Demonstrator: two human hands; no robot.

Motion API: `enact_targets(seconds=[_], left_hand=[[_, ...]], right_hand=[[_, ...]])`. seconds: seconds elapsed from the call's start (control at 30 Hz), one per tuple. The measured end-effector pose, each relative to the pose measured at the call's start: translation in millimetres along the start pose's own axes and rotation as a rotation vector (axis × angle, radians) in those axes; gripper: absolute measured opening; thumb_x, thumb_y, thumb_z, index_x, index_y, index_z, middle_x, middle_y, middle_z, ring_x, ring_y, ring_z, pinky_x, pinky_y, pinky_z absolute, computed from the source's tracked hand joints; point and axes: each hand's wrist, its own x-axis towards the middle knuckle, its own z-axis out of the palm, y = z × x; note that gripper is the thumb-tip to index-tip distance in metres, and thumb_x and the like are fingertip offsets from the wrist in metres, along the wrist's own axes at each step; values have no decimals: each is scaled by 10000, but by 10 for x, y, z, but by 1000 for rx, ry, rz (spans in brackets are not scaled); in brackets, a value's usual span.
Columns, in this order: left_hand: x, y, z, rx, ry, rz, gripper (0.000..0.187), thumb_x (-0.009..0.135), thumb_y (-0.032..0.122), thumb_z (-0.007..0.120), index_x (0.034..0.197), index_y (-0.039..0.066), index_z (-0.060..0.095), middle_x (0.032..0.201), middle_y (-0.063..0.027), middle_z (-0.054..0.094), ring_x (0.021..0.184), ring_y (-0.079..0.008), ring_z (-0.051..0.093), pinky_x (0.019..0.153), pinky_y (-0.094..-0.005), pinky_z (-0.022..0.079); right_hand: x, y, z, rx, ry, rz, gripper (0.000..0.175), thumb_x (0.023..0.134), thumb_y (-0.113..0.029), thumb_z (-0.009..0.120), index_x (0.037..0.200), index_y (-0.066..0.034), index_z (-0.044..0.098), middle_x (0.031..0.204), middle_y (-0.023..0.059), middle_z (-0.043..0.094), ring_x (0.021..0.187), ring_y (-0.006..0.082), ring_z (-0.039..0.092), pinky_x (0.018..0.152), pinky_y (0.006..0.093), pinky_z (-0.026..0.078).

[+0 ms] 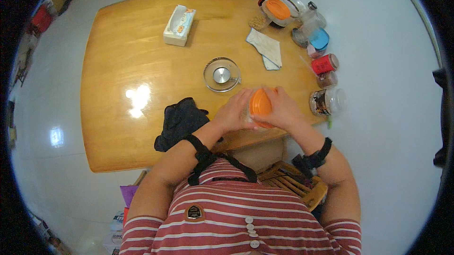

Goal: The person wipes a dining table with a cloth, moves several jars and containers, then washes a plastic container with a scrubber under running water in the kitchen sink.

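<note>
Both my hands are on a clear jar with an orange lid (261, 104), above the near edge of the wooden table. My left hand (236, 111) wraps around the jar's left side. The fingers and thumb of my right hand (283, 107) grip the orange lid from the right. The jar is tilted, and my hands hide much of its body. Just beyond them lies a round glass lid with a metal knob (221, 75). A black cloth (182, 122) is crumpled on the table by my left forearm.
A tissue pack (180, 26) lies at the far middle of the wooden table (120, 60). A folded white cloth (266, 47) is at the right. Jars and bottles line the right edge, among them a red can (324, 64) and a labelled jar (321, 102). A wooden chair (301, 184) stands beside me.
</note>
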Motion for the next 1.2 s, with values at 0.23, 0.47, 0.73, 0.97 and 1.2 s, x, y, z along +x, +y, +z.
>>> enact_targets(seconds=[0.23, 0.47, 0.73, 0.97, 1.2], left_hand=[[23, 9, -21, 16, -27, -45, 1137, 556, 530, 781, 1382, 1, 207, 1416, -220, 263, 1327, -347, 245, 1085, -393, 239], [23, 53, -51, -12, 23, -15, 1054, 573, 478, 786, 1365, 14, 269, 1391, -207, 313, 1301, -340, 298, 1056, -388, 287], [73, 68, -111, -57, -50, -29, 1045, 563, 439, 798, 1367, 35, 267, 1385, -210, 316, 1293, -349, 306, 1046, -395, 299], [73, 8, -40, -82, -3, 68, 1040, 573, 411, 799, 1364, 11, 253, 1384, -226, 303, 1295, -358, 298, 1061, -395, 274], [83, 47, -112, -94, -48, 78, 1084, 541, 381, 813, 1363, -11, 225, 1386, -242, 276, 1312, -372, 253, 1073, -398, 247]], right_hand=[[-48, 102, 80, -47, 170, -93, 1032, 550, -509, 778, 1390, -152, 297, 1282, 311, 360, 1201, 431, 374, 976, 461, 363], [-139, 146, -41, -44, -14, -141, 1071, 523, -505, 795, 1406, -224, 259, 1268, 306, 375, 1214, 419, 368, 992, 445, 350], [-174, 181, 56, -59, 191, -344, 965, 563, -534, 738, 1381, -229, 326, 1258, 306, 386, 1209, 406, 369, 954, 463, 381], [-78, 379, 319, -68, 294, -375, 909, 567, -511, 732, 1361, -262, 363, 1310, 277, 346, 1201, 435, 363, 980, 459, 363], [-131, 276, 407, 7, 394, -268, 931, 543, -503, 737, 1359, -241, 374, 1329, 269, 336, 1208, 430, 360, 1008, 458, 328]])
